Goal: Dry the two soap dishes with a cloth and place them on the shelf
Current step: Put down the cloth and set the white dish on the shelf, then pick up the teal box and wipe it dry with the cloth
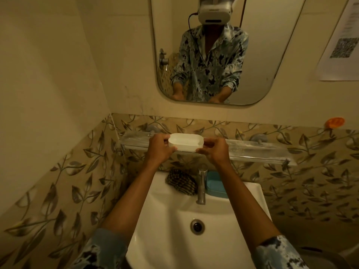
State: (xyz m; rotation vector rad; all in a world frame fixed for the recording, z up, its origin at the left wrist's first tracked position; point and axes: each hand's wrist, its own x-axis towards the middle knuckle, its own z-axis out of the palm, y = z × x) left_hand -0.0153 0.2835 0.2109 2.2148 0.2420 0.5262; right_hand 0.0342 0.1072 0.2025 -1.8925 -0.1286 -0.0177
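I see a chrome tap (202, 188) on the white ceramic basin (165, 210), with a dark checked cloth (181, 182) on its left and a blue plastic soap dish (215, 184) on its right. My left hand (159, 149) and right hand (214, 151) each pinch one end of the white oval plastic soap dish (185, 142), open side up, at the front edge of the clear glass wall shelf (262, 150), which runs on rightward.

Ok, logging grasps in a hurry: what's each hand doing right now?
Left hand: grips the white soap dish by its left end.
Right hand: pinches its right end.
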